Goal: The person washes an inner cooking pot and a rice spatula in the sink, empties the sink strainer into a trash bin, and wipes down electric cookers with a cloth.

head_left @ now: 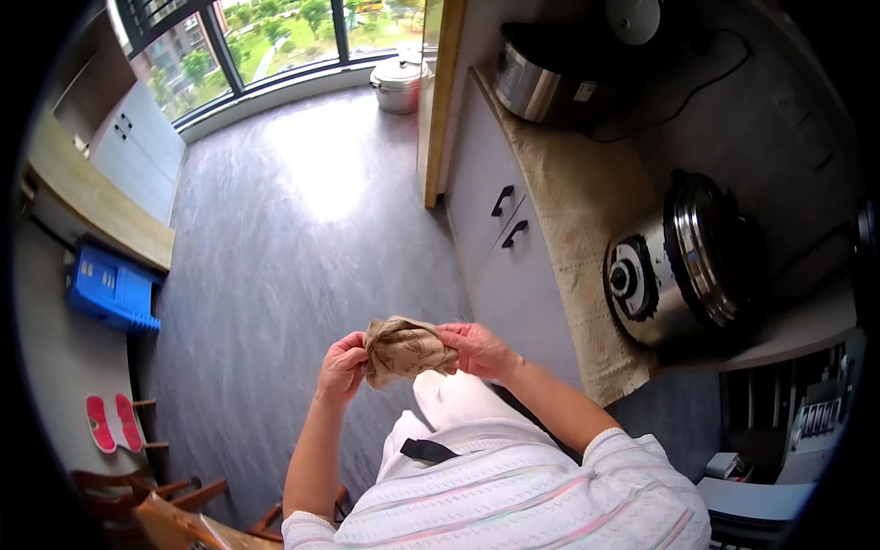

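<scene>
A crumpled brown cloth (403, 346) with darker line markings hangs between my two hands, in front of my body and above the floor. At its left end, my left hand (343, 367) is closed, with thumb and fingers pinching the fabric. The other end is pinched by my right hand (478, 350). The cloth is bunched and folded over itself, so its full shape is hidden.
On the right, a counter with a beige cover (587, 211) bears a silver electric pressure cooker (646, 280) and another metal appliance (522, 78). Cabinet handles (509, 215) project below. A lidded pot (400, 87) stands by the window; a blue box (110, 284) is at left.
</scene>
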`<move>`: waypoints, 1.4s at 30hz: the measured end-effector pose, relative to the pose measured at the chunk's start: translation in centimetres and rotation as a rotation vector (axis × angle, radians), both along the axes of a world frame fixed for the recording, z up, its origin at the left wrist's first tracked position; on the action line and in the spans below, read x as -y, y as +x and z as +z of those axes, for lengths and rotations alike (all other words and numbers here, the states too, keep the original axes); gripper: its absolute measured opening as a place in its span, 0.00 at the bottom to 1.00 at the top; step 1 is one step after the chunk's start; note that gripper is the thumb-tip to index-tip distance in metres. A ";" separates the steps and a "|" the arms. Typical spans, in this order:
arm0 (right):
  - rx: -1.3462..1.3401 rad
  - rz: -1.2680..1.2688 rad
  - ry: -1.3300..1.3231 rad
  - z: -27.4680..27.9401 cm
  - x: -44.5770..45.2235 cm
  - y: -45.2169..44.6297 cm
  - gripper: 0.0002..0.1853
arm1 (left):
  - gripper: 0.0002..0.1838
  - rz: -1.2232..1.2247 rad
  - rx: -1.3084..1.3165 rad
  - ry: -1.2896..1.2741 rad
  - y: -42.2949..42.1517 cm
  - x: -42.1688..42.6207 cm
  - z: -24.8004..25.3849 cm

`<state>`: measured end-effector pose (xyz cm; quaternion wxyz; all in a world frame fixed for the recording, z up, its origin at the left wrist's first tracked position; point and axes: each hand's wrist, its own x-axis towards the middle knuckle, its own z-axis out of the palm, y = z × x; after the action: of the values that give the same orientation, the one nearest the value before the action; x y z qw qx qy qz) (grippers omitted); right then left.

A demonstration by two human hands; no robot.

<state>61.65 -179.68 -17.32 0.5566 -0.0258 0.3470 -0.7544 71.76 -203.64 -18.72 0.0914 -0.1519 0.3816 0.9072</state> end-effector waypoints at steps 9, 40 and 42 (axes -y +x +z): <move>-0.249 -0.140 -0.068 1.9 2.2 -17.0 0.15 | 0.11 -0.095 0.041 -0.356 -17.8 1.4 1.3; -1.428 -0.570 1.931 16.3 -17.4 -56.1 0.17 | 0.10 -1.134 -0.020 -0.567 -63.1 4.2 -1.9; -1.414 -0.578 1.732 17.2 -18.1 -58.0 0.18 | 0.10 -1.126 -0.031 -0.561 -63.5 3.9 -2.1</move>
<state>3.62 -161.58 -0.08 -0.1242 0.0284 0.9754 -0.1801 8.24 -207.50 -20.79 0.5063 0.0674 0.6278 0.5873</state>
